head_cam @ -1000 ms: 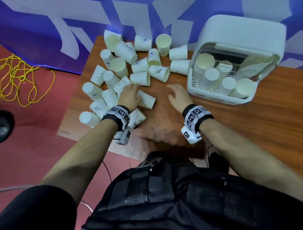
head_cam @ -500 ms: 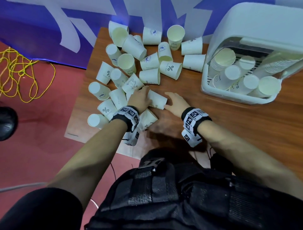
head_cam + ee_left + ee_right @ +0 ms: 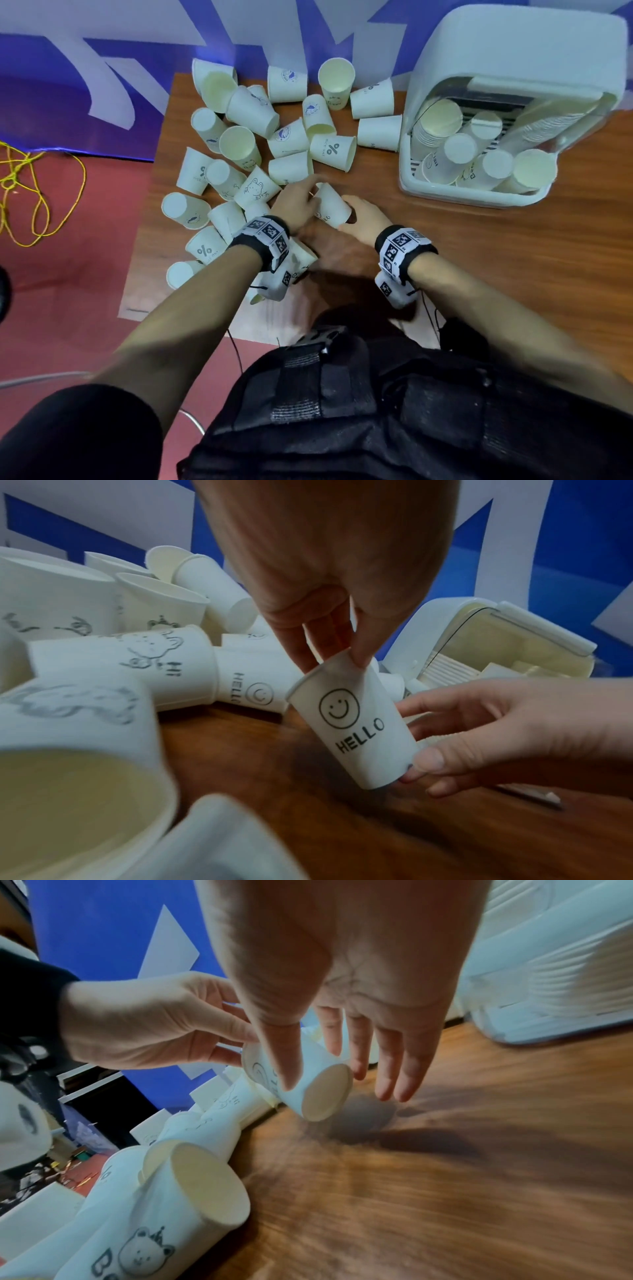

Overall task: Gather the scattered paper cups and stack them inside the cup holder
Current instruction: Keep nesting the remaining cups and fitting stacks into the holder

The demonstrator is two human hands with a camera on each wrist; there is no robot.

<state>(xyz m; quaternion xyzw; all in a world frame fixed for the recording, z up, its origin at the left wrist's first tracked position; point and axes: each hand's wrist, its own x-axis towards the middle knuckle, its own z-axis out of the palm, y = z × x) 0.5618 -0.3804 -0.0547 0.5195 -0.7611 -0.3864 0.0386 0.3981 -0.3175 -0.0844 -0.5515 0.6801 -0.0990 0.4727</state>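
Several white paper cups (image 3: pixel 239 147) lie scattered over the left half of the wooden table (image 3: pixel 513 274). One cup printed with a smiley and HELLO (image 3: pixel 330 205) (image 3: pixel 356 723) (image 3: pixel 308 1093) hangs tilted just above the wood between both hands. My left hand (image 3: pixel 308 202) (image 3: pixel 337 658) pinches its rim. My right hand (image 3: pixel 349 212) (image 3: pixel 315 1066) holds its base end between thumb and fingers. The white cup holder (image 3: pixel 462 202) stands at the back right with cup stacks lying inside.
The cup pile (image 3: pixel 103 669) presses close on the left of my hands. Bare wood (image 3: pixel 445 1177) stretches to the right, in front of the holder's hood (image 3: pixel 513 61). A yellow cord (image 3: pixel 34 192) lies on the red floor past the table's left edge.
My right hand slid left across the table and took hold of the cup's base end. My left hand stayed on the cup, which now tilts up off the wood.
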